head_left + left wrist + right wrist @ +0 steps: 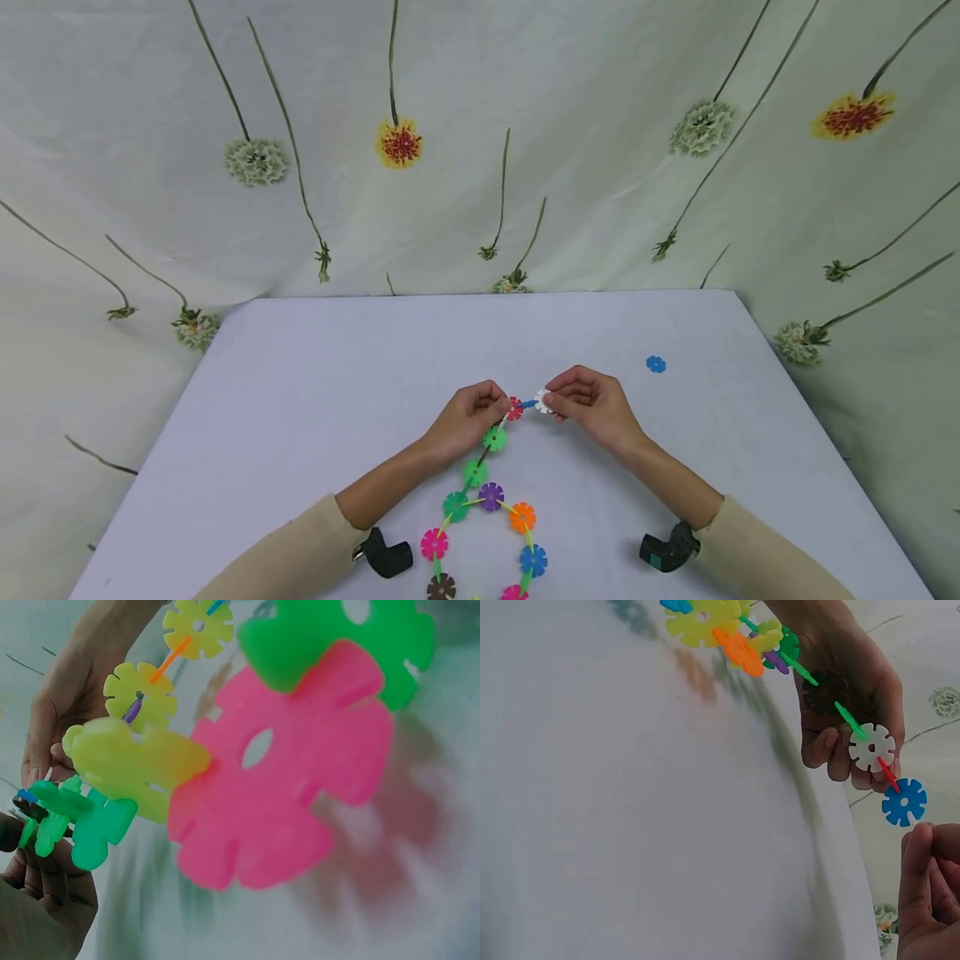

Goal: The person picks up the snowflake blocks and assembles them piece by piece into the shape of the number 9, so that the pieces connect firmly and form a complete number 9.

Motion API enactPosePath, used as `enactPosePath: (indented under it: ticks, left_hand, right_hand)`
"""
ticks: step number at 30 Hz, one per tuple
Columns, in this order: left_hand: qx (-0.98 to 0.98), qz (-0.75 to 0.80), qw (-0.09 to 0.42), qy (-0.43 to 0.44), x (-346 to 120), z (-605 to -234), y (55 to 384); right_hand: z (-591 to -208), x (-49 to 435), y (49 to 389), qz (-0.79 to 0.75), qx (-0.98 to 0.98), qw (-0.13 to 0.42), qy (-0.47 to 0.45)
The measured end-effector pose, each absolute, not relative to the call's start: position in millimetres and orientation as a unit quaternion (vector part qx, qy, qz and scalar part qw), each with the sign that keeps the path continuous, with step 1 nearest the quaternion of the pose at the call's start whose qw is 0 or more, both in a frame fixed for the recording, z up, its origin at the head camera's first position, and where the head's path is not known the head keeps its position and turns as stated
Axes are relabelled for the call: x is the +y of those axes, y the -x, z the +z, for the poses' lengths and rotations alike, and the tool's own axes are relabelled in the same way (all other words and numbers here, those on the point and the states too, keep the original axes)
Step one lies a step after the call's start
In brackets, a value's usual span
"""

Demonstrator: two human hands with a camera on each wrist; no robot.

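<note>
My left hand (472,417) pinches a chain of slotted plastic flower discs at a red disc (515,408) near its upper end. A blue disc (904,802), seen edge-on from the head, joins the red one to a white disc (543,402). My right hand (596,408) holds that white disc between thumb and fingers. Below my left hand the chain runs down through green discs (494,438) into a loop with purple (491,497), orange (522,517) and pink (434,544) discs. A large pink disc (277,765) fills much of the left wrist view.
A loose blue disc (656,364) lies on the white table (337,358), to the right beyond my right hand. Behind the table hangs a flower-printed cloth (465,75). Black devices (386,554) sit by both wrists. The loop's lower part leaves the head view at the bottom.
</note>
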State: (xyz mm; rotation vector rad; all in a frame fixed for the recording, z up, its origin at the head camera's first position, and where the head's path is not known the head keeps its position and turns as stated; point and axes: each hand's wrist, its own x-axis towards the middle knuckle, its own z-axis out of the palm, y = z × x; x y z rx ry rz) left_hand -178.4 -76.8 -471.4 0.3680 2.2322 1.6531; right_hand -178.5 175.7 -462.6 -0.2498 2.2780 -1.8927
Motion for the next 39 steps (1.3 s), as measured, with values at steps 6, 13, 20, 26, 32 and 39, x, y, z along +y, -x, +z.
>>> enactPosePath:
  ticks: [6,13,20,26,32,39]
  left_hand:
    - [0.788,0.577,0.164,-0.138,-77.1,-471.6,178.6]
    - [0.802,0.552,0.16,-0.164,-79.0,-473.8,180.2]
    - [0.8,0.556,0.154,-0.167,-78.1,-471.1,180.4]
    - [0.798,0.563,0.159,-0.145,-77.8,-472.8,180.8]
    - [0.79,0.576,0.165,-0.131,-81.3,-475.0,180.8]
    - [0.785,0.581,0.173,-0.125,-81.9,-476.8,178.9]
  right_hand:
    - [-460.4,174.0,178.4,-0.625,0.773,0.085,0.075]
    - [-463.3,172.5,180.5,-0.639,0.757,0.114,0.073]
    - [-461.9,174.5,180.8,-0.638,0.757,0.119,0.077]
    - [-459.6,190.2,186.0,-0.606,0.781,0.108,0.105]
    - [-462.0,225.2,199.2,-0.543,0.832,0.063,0.097]
    - [-469.3,268.4,215.9,-0.38,0.92,-0.008,0.091]
